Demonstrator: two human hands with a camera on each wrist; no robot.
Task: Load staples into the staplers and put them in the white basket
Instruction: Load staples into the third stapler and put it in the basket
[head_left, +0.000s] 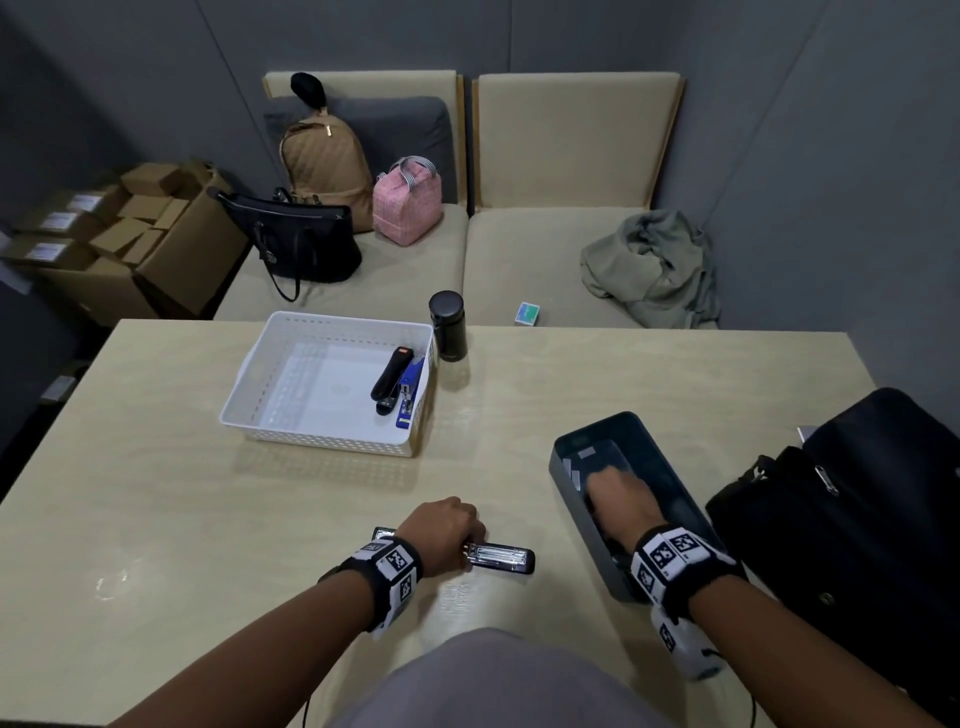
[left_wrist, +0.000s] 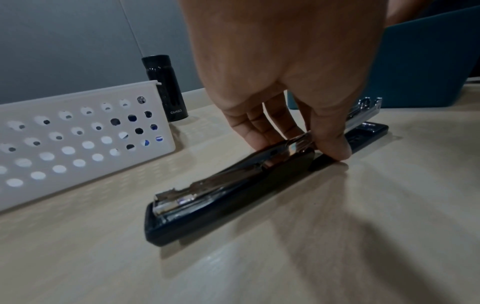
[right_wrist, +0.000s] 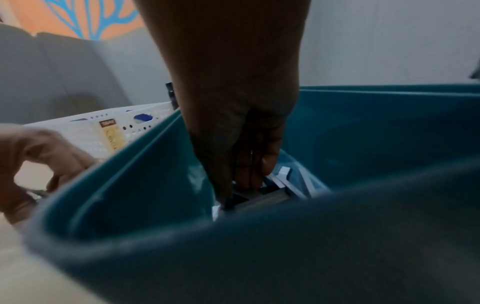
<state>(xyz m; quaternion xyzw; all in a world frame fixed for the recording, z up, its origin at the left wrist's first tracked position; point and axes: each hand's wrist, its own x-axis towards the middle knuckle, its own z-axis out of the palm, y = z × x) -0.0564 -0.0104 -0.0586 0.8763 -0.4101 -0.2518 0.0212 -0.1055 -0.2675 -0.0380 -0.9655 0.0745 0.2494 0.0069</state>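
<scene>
A black stapler (head_left: 501, 558) lies swung open flat on the table, its silver staple channel (left_wrist: 207, 185) facing up. My left hand (left_wrist: 303, 148) pinches it at the hinge between thumb and fingers. My right hand (head_left: 613, 480) reaches down into a dark teal bin (head_left: 576, 514). There its thumb and fingers (right_wrist: 249, 176) pinch a grey strip of staples (right_wrist: 270, 198) lying among white pieces on the bin floor. The white basket (head_left: 249, 384) stands further back on the left, holding a black stapler (head_left: 392, 371) and a blue stapler (head_left: 411, 387).
A black bottle (head_left: 448, 326) stands by the basket's far right corner. A black bag (head_left: 857, 519) sits right of the bin at the table edge. Behind the table, a sofa holds bags, a green garment (head_left: 649, 265) and a small box (head_left: 527, 313).
</scene>
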